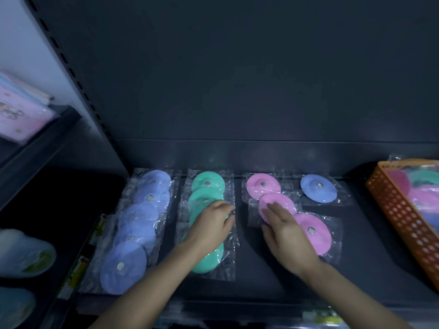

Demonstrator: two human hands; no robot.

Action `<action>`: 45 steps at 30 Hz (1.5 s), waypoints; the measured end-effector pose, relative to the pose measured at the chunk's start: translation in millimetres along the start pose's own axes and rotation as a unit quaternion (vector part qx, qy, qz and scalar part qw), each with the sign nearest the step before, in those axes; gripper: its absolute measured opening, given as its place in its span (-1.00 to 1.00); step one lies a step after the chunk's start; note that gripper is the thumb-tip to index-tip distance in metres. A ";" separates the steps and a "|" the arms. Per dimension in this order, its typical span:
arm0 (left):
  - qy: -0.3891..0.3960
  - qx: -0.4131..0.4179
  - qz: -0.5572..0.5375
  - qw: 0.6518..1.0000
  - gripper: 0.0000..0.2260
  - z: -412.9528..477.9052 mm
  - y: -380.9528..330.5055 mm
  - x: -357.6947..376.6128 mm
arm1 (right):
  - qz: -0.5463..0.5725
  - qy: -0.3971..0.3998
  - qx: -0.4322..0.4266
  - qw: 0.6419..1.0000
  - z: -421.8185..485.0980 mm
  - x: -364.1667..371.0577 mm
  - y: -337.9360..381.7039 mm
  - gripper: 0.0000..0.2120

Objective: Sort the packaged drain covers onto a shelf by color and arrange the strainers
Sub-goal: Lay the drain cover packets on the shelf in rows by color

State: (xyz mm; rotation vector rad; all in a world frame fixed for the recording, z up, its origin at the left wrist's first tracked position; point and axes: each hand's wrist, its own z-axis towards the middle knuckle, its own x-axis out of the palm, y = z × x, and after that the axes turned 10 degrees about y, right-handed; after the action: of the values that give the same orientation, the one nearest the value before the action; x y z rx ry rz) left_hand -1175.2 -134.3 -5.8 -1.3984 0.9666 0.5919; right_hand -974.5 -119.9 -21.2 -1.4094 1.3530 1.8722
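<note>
Drain covers (123, 267) lie in blue, green, pink rows (plastic-bagged).

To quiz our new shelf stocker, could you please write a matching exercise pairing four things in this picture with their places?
Things:
1. green covers
2. pink covers
3. lone blue cover
4. orange basket

Places:
A. far right end of the shelf
B. under the right hand
C. at the back, right of the pink row, untouched
D. under the left hand

Pairs: 1-D, 2-B, 3-C, 4-A.
</note>
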 end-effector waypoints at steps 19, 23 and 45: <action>-0.077 -0.148 -0.008 0.986 -0.74 53.9 -44.4 34.7 | -0.034 0.079 0.138 0.987 -30.0 -14.7 -62.2 -0.39; -0.064 -0.076 0.014 0.995 -0.65 66.3 -45.0 38.9 | 0.005 0.042 0.167 0.985 -31.5 -20.7 -74.2 -0.25; 0.075 -0.125 -0.013 0.989 -0.42 70.5 -47.5 40.0 | 0.255 0.010 0.270 0.928 -14.9 -44.8 -76.2 -0.60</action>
State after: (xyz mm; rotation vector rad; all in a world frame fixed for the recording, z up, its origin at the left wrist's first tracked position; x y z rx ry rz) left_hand -1100.4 -79.4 -20.3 -1.6943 1.0174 0.6114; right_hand -889.9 -91.1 -14.5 -0.8466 2.1921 1.5575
